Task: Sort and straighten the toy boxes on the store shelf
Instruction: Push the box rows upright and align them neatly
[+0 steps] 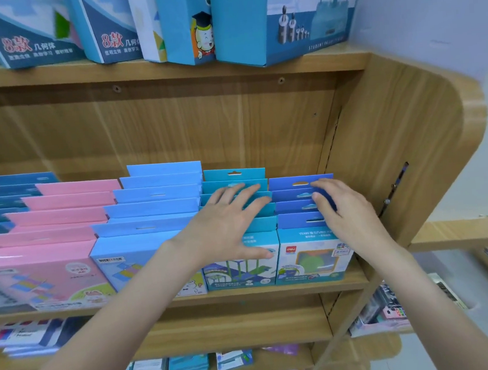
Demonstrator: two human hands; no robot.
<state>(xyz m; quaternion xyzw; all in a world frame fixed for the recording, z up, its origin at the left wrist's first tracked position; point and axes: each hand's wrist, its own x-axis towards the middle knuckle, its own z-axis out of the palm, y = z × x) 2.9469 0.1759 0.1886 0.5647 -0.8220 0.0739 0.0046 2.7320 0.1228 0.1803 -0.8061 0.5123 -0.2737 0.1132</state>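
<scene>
several rows of upright toy boxes with hang-tab tops fill the middle wooden shelf (246, 295), one box behind the next. counting away from the shelf's right side panel (396, 148), the dark blue row (299, 193) stands just beside it, then a teal row (233, 175), a light blue row (155, 192), a pink row (65, 213) and another teal-blue row at the far edge of view. the front dark blue box (312, 260) carries a red "deli" logo and a code that looks like "yx489"; its other print is too blurred to read. the front teal box (240, 270) shows a drawing of green poles on a blue base. the front light blue box (125, 263) has a dark label that may read "buckeye", though that is unclear. on the shelf above, tall blue boxes (38, 37) read "8款". the left hand (228, 221) lies flat on the teal row, fingers spread and straight over the tab tops, thumb down on the front teal box, gripping nothing. the right hand (339, 206) rests on the dark blue row next to the side panel, fingers extended across the tabs with tips slightly bent, also not clasping anything. both forearms reach up from below.
</scene>
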